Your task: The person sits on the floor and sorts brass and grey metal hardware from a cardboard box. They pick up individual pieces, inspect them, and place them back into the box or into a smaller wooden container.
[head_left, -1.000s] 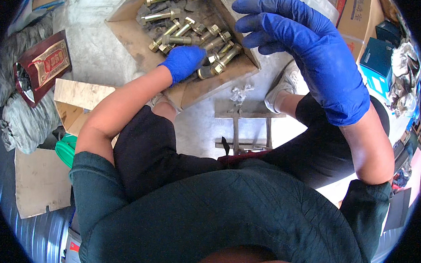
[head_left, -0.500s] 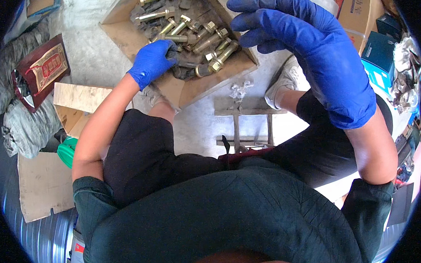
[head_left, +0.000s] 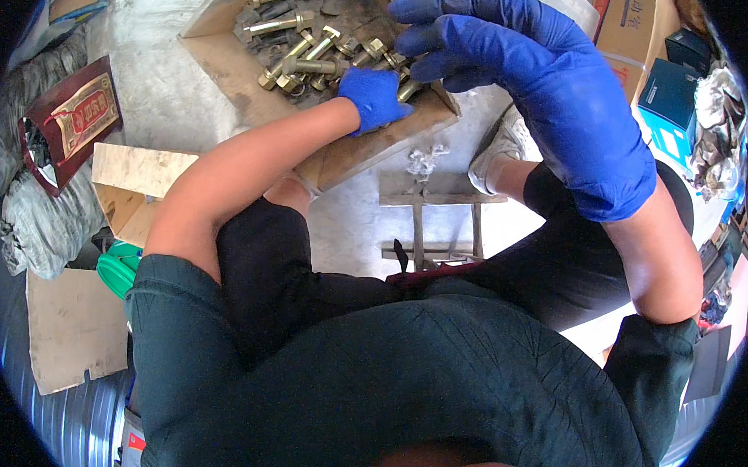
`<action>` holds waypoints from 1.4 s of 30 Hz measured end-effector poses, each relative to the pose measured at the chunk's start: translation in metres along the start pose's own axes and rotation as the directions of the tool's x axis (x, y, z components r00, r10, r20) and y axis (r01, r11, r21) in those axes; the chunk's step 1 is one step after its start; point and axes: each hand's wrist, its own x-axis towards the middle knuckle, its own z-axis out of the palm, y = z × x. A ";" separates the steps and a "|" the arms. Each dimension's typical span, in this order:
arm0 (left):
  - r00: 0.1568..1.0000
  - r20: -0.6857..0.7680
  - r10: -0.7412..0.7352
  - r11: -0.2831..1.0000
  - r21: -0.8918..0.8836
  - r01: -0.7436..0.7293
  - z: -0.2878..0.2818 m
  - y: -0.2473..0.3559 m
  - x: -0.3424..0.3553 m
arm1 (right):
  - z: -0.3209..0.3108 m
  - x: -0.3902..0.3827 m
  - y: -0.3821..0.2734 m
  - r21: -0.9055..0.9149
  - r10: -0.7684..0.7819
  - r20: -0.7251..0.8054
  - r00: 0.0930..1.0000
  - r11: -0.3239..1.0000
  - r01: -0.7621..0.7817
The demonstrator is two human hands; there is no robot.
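Note:
Both my hands wear blue gloves. My left hand [head_left: 374, 98] is down at the right part of an open cardboard box [head_left: 349, 160], over the bolts there; its fingertips are hidden, so any grip on a bolt cannot be made out. Several brass-coloured hex bolts [head_left: 323, 42] lie across one another in the box, some with nuts or sleeves on them, among dark scraps. Raised over the box's right edge is my right hand [head_left: 517, 65], its fingers extended, slightly bent and partly apart. Nothing shows in it.
At the left are a small cardboard box [head_left: 138, 170], a dark red bag [head_left: 72, 127], a green plastic item [head_left: 119, 268] and a cardboard sheet [head_left: 75, 334]. Dark boxes [head_left: 667, 95] and a brown carton [head_left: 629, 13] stand at the right. A metal frame [head_left: 419, 201] lies between my feet.
My left hand has moved right across the box, from the left side of the bolts to their right side. My right hand has shifted slightly left.

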 end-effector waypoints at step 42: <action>0.871 0.313 -0.380 0.691 -0.531 0.492 -0.073 -0.030 -0.078 | -0.014 0.000 -0.001 -0.103 -0.148 -0.140 0.979 0.986 0.134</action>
